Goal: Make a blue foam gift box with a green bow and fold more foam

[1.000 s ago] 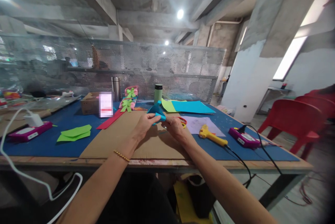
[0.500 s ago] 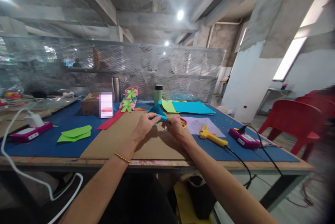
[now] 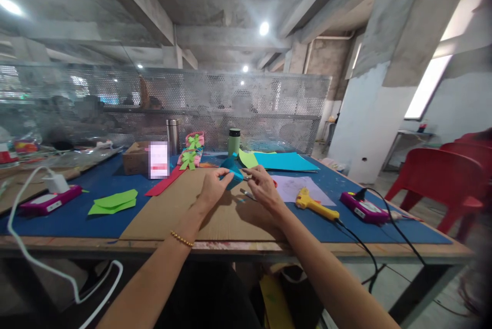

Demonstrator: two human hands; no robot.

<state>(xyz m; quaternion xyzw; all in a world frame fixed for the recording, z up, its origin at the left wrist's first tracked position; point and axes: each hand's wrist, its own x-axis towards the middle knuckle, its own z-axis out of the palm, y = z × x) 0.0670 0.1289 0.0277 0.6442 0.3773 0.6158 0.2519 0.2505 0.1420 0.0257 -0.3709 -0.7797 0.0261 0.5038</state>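
Note:
A folded piece of blue paper [image 3: 232, 179] is held up above the cardboard sheet [image 3: 169, 216]. My left hand [image 3: 215, 185] pinches its left side between thumb and fingers. At its right edge is my right hand [image 3: 263, 186], fingers bent and drawn together on the paper's edge; the exact contact is small and partly hidden. Something small and grey shows between the right fingertips, too small to name. Just under that hand a slim pale object [image 3: 249, 194] lies on the cardboard. Red handles of what look like scissors [image 3: 274, 184] peek out behind the right hand.
A yellow glue gun [image 3: 315, 205] with a black cord lies right, near a purple power strip [image 3: 363, 207]. Blue sheets [image 3: 286, 161], a green bottle [image 3: 234, 142], pink pieces with green bows [image 3: 189, 157] and a cardboard box [image 3: 135, 159] stand behind. Green paper [image 3: 113, 202] lies left.
The blue paper has turned and tilted in my hands. My right hand has shifted slightly, its fingers lifting higher along the right edge. The view has tipped slightly upward.

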